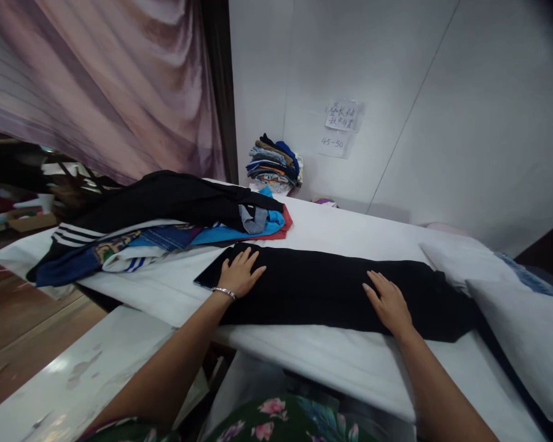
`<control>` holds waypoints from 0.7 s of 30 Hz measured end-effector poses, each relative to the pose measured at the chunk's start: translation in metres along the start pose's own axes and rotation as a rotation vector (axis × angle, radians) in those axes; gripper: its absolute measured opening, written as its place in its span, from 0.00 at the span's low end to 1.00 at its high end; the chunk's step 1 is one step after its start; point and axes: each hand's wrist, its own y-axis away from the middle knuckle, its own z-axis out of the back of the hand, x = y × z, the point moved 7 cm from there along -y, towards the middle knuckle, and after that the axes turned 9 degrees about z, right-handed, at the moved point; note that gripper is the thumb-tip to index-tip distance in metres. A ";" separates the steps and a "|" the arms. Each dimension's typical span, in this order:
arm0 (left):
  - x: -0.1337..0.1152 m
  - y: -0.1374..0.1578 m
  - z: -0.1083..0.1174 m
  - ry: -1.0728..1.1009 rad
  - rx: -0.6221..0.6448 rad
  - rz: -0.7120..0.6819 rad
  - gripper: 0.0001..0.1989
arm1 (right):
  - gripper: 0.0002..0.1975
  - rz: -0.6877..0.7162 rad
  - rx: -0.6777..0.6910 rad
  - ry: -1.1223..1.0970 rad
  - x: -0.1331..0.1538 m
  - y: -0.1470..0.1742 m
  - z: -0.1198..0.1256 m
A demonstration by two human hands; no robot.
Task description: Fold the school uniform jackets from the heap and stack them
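A long black garment (313,288) lies flat, laid out as a narrow strip across the white-covered table (341,227). Its exact kind cannot be told from here. My left hand (241,272), a silver bracelet at the wrist, rests on the garment's left end with the fingers spread. Toward the right part of the cloth, my right hand (388,301) lies flat with its fingers stretched out. Both palms face down, and neither hand grips anything. A dark, flat edge (212,273) shows to the left of my left hand.
Loose clothes (166,209) are heaped at the table's left, black ones on top. A folded stack of clothes (274,162) stands against the wall. White pillows (525,325) lie at the right. A pink curtain (120,73) hangs at the left, and paper signs (343,116) are on the wall.
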 end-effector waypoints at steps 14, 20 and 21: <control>0.001 0.001 -0.001 0.023 -0.038 0.012 0.30 | 0.26 0.009 -0.107 -0.065 0.003 0.000 0.012; 0.001 0.002 -0.001 0.062 -0.061 0.012 0.29 | 0.26 0.006 -0.077 -0.066 0.003 0.001 0.010; 0.000 0.002 0.001 0.071 -0.071 0.013 0.29 | 0.26 0.005 -0.075 -0.064 0.002 0.001 0.010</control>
